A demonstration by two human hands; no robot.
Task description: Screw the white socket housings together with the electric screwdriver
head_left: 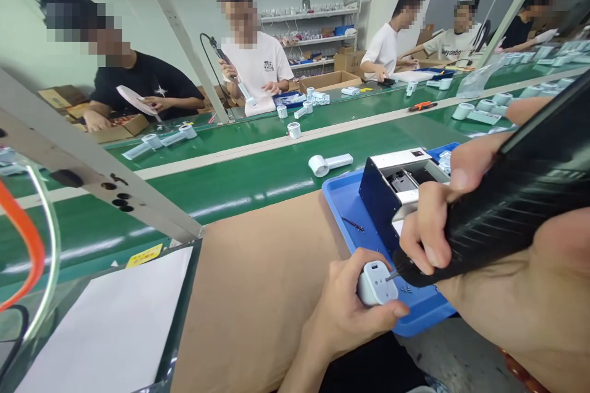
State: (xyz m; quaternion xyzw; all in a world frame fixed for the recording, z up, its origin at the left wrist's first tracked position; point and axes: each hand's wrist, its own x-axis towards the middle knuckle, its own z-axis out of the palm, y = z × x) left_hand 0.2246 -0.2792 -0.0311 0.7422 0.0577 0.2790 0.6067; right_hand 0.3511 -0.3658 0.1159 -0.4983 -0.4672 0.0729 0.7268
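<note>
Fingers of my left hand (345, 301) wrap round a pale blue plastic housing (378, 285), its end face with a small slot and holes turned up and to the right. A black electric screwdriver (516, 178) is gripped in my right hand (428, 227), and its thin bit meets the right side of that end face. Beneath and behind both hands lies a blue tray (336, 196). In it stand a dark and white box-like device (378, 196) and small dark screws (406, 289).
A green conveyor (249, 184) carries pale blue parts (329, 164). Brown cardboard (249, 282) covers the near table, with white paper (115, 319) to its left. A metal post (106, 166) rises at left. Several people work across the line; orange-handled pliers (421, 107) lie there.
</note>
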